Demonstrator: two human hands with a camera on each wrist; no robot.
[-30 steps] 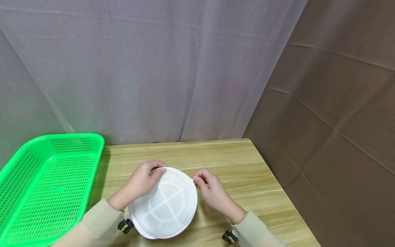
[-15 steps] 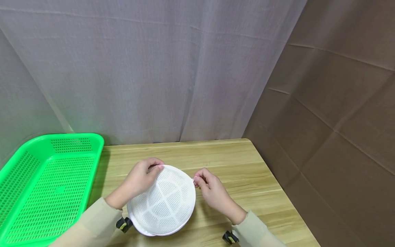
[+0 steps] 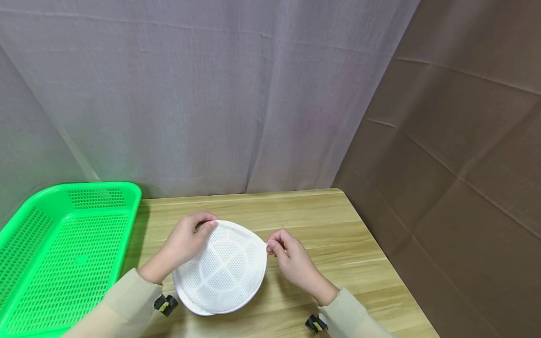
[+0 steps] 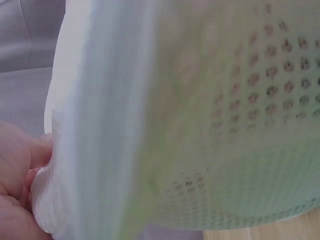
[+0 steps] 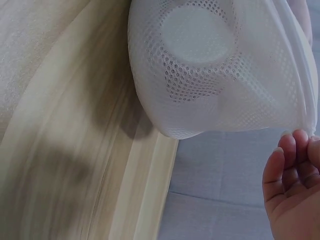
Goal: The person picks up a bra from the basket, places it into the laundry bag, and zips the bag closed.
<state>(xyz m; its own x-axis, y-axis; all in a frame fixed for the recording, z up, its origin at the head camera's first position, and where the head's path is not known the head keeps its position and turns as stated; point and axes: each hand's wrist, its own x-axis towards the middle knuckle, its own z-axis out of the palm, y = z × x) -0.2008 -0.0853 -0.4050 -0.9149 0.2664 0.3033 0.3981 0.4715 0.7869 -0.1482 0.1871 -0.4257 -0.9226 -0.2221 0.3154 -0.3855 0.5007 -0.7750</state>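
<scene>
A round white mesh laundry bag point(image 3: 226, 267) is held up over the wooden table, its ring and cross pattern facing the head camera. My left hand point(image 3: 188, 240) grips its upper left rim, thumb on the near face. At the right edge, the fingertips of my right hand point(image 3: 291, 258) pinch a small bit of the rim, which is pulled to a point there. The right wrist view has the soft mesh side of the bag point(image 5: 200, 75) with a pale disc showing in it. Close up in the left wrist view, the bag's edge point(image 4: 110, 120) hides most of the left hand.
A green plastic basket point(image 3: 134, 206) with slotted sides stands on the left of the wooden table point(image 3: 321, 211). A grey curtain point(image 3: 211, 103) hangs behind the table, and a brown cloth wall point(image 3: 456, 164) rises on the right.
My left hand has moved a little up and to the left, taking the bag along. The bag's rim now stretches to a point at my right hand, which stays nearly still.
</scene>
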